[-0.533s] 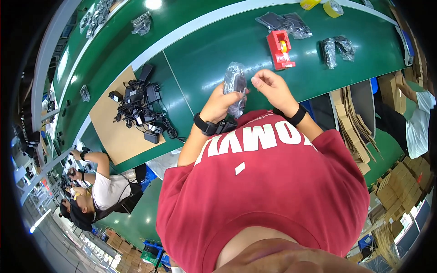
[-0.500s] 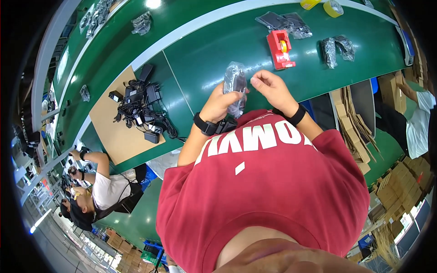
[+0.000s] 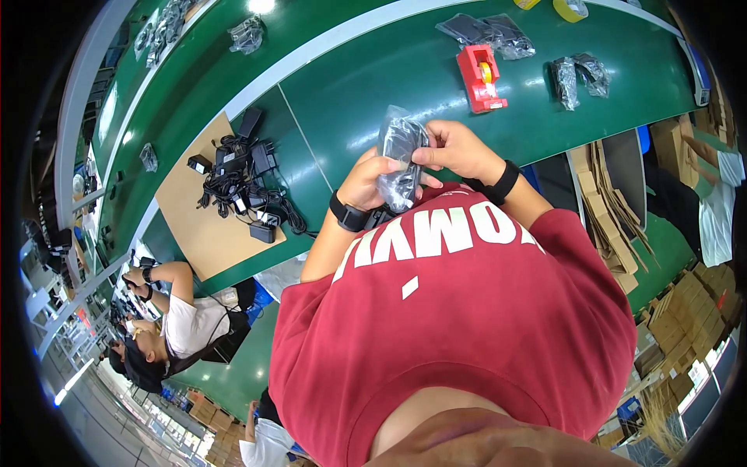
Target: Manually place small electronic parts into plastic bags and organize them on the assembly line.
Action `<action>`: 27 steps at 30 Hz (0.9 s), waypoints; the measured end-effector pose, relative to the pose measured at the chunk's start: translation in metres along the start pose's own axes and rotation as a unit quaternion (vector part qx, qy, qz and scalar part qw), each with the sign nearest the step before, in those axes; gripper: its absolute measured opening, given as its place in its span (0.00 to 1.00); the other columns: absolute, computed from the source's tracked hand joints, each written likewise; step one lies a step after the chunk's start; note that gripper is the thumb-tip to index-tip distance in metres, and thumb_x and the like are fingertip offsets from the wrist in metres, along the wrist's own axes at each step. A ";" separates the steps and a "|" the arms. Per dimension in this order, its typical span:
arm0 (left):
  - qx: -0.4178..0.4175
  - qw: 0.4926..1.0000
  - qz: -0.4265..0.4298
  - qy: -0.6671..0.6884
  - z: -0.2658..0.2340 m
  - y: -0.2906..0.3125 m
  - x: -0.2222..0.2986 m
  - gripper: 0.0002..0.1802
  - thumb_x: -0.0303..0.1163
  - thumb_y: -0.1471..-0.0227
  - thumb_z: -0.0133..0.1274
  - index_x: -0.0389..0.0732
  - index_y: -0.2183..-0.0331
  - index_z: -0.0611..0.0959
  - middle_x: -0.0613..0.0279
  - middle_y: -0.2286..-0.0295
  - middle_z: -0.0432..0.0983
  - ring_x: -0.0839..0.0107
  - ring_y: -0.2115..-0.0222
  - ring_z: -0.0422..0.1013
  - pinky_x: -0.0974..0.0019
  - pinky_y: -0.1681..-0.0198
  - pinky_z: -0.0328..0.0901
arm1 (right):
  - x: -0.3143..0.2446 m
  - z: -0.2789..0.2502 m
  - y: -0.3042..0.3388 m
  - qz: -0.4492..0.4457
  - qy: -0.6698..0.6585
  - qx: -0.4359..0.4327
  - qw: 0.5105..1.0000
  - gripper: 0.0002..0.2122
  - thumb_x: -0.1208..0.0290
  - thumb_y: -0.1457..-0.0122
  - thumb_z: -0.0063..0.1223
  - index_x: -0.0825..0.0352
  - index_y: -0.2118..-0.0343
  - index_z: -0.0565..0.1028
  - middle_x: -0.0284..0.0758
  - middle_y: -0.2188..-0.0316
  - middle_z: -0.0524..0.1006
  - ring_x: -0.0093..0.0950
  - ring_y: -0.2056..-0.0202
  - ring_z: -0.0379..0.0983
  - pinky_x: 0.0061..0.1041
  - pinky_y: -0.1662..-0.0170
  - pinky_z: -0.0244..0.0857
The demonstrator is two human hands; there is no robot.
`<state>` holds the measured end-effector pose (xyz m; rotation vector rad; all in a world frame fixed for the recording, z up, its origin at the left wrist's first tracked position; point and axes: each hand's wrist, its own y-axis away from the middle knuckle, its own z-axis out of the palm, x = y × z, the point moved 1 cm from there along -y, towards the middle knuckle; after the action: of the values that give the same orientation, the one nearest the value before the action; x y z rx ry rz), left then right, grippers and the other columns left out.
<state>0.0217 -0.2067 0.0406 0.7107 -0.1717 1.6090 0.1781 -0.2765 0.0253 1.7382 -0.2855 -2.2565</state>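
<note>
1. Head view: I see the left hand [image 3: 359, 184] with its fingers clamped around a bagged dark item [image 3: 394, 142], thumb across the front, likely to steady it.
2. The right hand [image 3: 462, 152] has its fingers pinched on the bag's right side, perhaps because slick plastic wants a second grip.
3. Beyond the right fingers, a red tape dispenser [image 3: 474, 71] stands on the counter [image 3: 350, 97], presumably placed for easy reach.
4. Left of the left fingers, black adapters [image 3: 231, 159] lie heaped on a cardboard sheet [image 3: 185, 204], probably to protect the surface.
</note>
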 end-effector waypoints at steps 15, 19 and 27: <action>0.160 0.966 0.073 -0.189 -0.015 0.005 -0.006 0.32 0.35 0.60 0.48 0.30 0.53 0.60 0.41 0.64 0.68 0.58 0.69 0.71 0.66 0.72 0.67 | -0.013 0.011 0.011 -0.054 0.044 0.119 0.990 0.08 0.71 0.45 0.44 0.71 0.69 0.70 0.28 0.76 0.70 0.15 0.74 0.66 0.13 0.70 0.59; 0.383 0.640 0.170 -0.644 0.009 -0.001 -0.009 0.44 0.35 0.66 0.55 0.23 0.51 0.53 0.46 0.74 0.72 0.57 0.74 0.71 0.62 0.75 0.65 | -0.009 0.031 0.009 -0.028 0.035 0.145 0.988 0.16 0.70 0.53 0.55 0.76 0.65 0.69 0.39 0.70 0.74 0.24 0.67 0.71 0.21 0.64 0.65; 0.411 0.462 0.235 -0.750 0.020 -0.015 -0.011 0.45 0.33 0.67 0.54 0.22 0.51 0.52 0.47 0.73 0.69 0.58 0.80 0.69 0.64 0.78 0.64 | -0.006 0.038 -0.005 -0.046 0.010 0.185 0.982 0.10 0.74 0.50 0.49 0.75 0.67 0.68 0.34 0.72 0.72 0.17 0.70 0.67 0.16 0.68 0.62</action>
<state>0.0429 -0.2237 0.0461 2.9822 -0.9590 0.8870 0.1426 -0.2706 0.0389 1.9864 -0.6703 -2.3645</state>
